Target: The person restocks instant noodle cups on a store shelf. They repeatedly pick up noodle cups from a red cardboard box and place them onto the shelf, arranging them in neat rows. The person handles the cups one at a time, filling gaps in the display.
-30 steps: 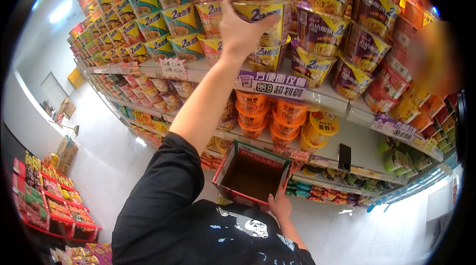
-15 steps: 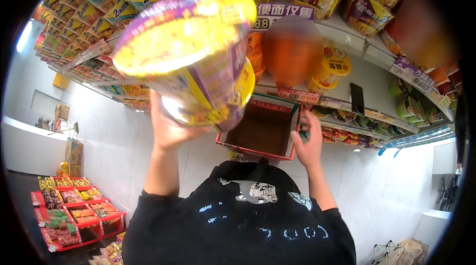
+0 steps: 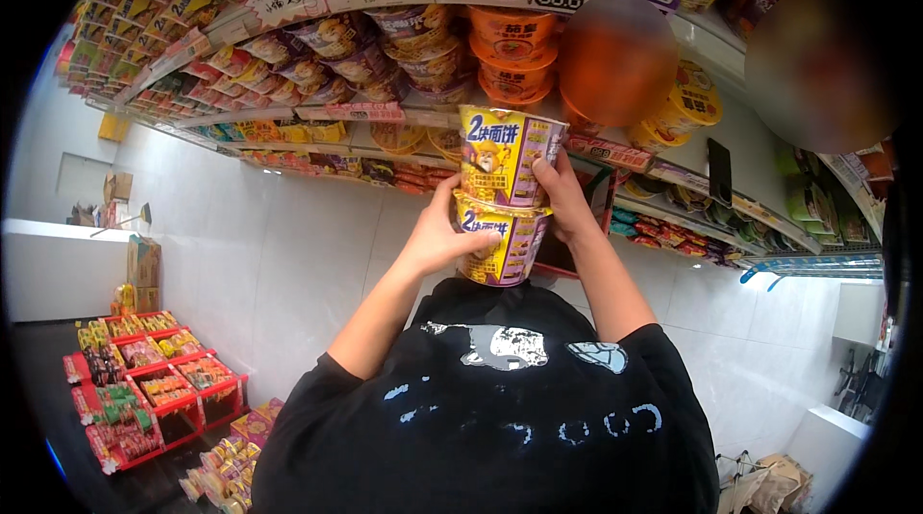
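Two yellow-and-purple instant noodle tubs are stacked upright in front of my chest. My left hand [image 3: 435,237] grips the lower noodle tub [image 3: 500,262] from its left side, thumb across the front. Around the right side of the upper noodle tub [image 3: 495,158] my right hand [image 3: 567,199] is closed, with its thumb on the front. The upper tub rests on the lid of the lower one. Behind my right hand, a red-edged cardboard box [image 3: 608,189] shows only in part; the tubs and my arm cover most of it.
Curved store shelves [image 3: 413,115] ahead carry rows of noodle tubs. Orange tubs [image 3: 514,52] stand just beyond my hands. A black phone [image 3: 719,171] lies at a shelf edge on the right. A red tiered snack stand [image 3: 159,389] is on the floor at lower left.
The noodle tubs have come down from the upper left to my chest, now upright. My right hand has left the box edge and taken hold of the upper tub.
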Available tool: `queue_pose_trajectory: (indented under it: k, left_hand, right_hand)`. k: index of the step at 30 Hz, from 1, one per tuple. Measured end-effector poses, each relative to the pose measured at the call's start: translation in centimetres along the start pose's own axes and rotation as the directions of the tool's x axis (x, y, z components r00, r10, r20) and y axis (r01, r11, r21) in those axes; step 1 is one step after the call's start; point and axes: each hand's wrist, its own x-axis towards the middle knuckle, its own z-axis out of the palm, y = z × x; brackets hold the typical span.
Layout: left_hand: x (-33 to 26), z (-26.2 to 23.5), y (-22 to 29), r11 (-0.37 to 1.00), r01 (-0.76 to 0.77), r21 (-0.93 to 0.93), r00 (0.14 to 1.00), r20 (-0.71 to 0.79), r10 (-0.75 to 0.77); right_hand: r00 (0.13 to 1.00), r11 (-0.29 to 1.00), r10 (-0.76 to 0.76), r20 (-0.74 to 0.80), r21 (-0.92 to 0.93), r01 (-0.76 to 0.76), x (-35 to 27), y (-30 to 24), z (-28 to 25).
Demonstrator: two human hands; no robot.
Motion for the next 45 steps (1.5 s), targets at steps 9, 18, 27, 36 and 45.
queue_pose_trajectory:
  k: [9,18,27,36,45]
  left_hand:
    - [2.4,0.0,-2.2,0.95,0.308,-0.043,0.949,0.087,-0.304]
    - [5.7,-0.5,-4.1,0.977,0.212,0.016,0.973,0.088,-0.212]
    - [6.4,-0.3,-5.9,0.962,0.24,-0.127,0.971,0.029,-0.238]
    - [7.3,-1.4,-6.8,0.919,0.31,-0.245,0.951,0.088,-0.297]
    - [4.9,-3.3,-7.8,0.976,0.215,0.018,0.93,0.303,-0.21]
  right_hand:
    - [0.945,0.933,0.321,-0.057,0.19,-0.306,2.4,4.5,-2.2]
    - [0.952,0.928,0.294,-0.086,0.266,-0.262,4.4,3.5,-2.4]
    - [0.912,0.887,0.399,-0.093,0.292,-0.358,6.0,5.1,-3.4]
    - [0.923,0.905,0.37,-0.104,0.265,-0.333,7.5,5.3,-3.3]
    - [0.919,0.922,0.339,-0.202,0.263,-0.283,6.9,6.1,-3.3]
